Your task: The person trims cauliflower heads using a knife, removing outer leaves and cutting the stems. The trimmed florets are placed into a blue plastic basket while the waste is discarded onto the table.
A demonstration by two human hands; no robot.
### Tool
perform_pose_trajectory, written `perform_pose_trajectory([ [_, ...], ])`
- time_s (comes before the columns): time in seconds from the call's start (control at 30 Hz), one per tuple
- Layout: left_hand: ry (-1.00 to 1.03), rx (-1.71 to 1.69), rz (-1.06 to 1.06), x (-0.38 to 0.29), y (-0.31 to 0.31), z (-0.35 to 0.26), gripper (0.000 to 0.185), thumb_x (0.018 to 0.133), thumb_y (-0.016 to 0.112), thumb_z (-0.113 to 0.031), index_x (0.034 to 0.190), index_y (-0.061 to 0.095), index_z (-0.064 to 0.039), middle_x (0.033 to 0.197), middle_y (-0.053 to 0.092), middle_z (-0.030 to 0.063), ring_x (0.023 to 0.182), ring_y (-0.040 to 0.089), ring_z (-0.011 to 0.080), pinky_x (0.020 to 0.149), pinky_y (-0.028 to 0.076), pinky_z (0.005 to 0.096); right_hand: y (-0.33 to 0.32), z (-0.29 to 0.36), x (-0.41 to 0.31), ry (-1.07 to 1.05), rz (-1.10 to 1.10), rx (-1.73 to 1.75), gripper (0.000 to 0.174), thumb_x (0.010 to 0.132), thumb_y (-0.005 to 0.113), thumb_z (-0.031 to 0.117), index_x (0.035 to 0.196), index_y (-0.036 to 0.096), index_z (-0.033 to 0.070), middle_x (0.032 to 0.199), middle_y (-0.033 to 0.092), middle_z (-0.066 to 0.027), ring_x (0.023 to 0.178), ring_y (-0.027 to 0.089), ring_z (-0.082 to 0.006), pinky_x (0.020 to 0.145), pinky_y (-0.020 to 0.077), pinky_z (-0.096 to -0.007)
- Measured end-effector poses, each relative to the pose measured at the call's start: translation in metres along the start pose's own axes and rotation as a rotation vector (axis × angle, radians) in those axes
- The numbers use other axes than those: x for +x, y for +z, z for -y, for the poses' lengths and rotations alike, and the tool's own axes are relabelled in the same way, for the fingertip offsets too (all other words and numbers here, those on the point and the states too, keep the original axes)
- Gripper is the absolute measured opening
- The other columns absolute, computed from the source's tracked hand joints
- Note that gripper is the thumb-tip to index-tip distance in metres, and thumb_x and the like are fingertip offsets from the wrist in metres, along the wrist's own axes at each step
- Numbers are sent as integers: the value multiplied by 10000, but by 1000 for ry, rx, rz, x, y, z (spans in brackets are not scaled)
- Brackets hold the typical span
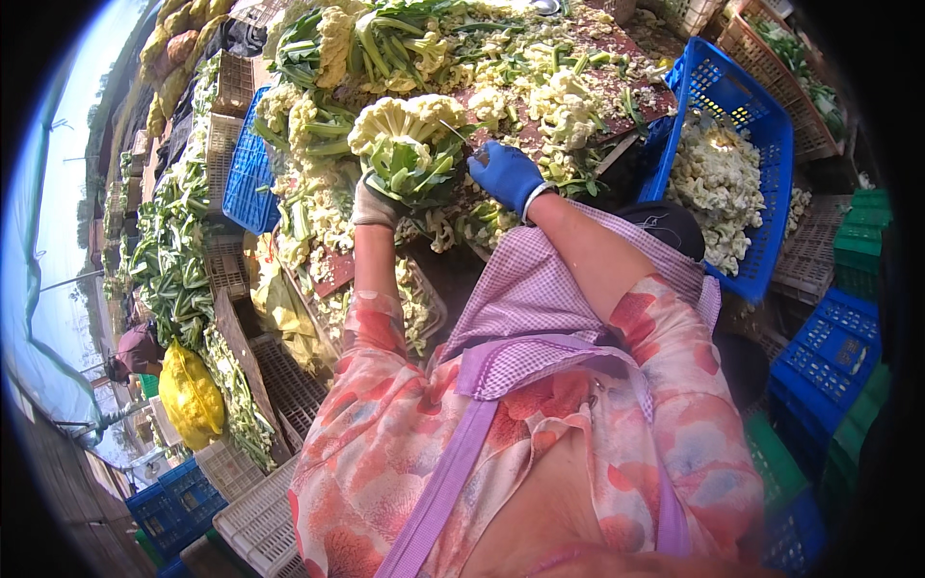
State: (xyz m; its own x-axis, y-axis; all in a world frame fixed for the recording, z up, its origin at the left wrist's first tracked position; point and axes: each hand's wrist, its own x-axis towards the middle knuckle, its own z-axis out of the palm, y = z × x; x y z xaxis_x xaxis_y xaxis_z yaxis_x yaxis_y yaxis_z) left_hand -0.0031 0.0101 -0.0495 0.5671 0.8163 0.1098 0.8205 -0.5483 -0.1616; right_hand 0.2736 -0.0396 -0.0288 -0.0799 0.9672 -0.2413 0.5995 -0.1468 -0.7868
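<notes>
My left hand (377, 202), in a pale glove, holds a large cauliflower head (408, 134) from below, its green leaves towards me. My right hand (508, 173), in a blue glove, is closed just right of the head. A thin metal blade (453, 130) points from near that hand to the curd; its handle is hidden in the fist, and it looks like a knife. Cut cauliflower florets (567, 108) and leaf scraps lie on the reddish board (614, 47) beyond my hands. More leafy cauliflower heads (311, 123) are piled to the left.
A blue plastic crate (777, 180) of florets (715, 188) stands at my right. Another blue crate (246, 180) is left of the board. Leafy trimmings (173, 260), a yellow sack (191, 394) and stacked crates lie further left, where another person (137, 350) bends. More crates (824, 361) stand at lower right.
</notes>
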Motion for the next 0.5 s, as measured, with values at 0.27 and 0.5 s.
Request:
perform_pose_trajectory([
  [0.27,-231,-1344,-168,-23,59,22,462,887,568,-422,1290,596,-199,1324,598,39,1210,549,236,1036,437,362,-1,41,-10,-63,-9,-14,411,943,518,408,1151,582,59,1094,705,-150,1001,677,-329,882,520,-429],
  [0.5,-191,-1344,-39,-1,40,19,441,936,519,-376,1309,571,-147,1322,600,34,1198,554,207,1028,437,316,9,30,3,-8,-70,-57,386,938,523,407,1123,577,72,1075,706,-141,980,680,-330,871,522,-436],
])
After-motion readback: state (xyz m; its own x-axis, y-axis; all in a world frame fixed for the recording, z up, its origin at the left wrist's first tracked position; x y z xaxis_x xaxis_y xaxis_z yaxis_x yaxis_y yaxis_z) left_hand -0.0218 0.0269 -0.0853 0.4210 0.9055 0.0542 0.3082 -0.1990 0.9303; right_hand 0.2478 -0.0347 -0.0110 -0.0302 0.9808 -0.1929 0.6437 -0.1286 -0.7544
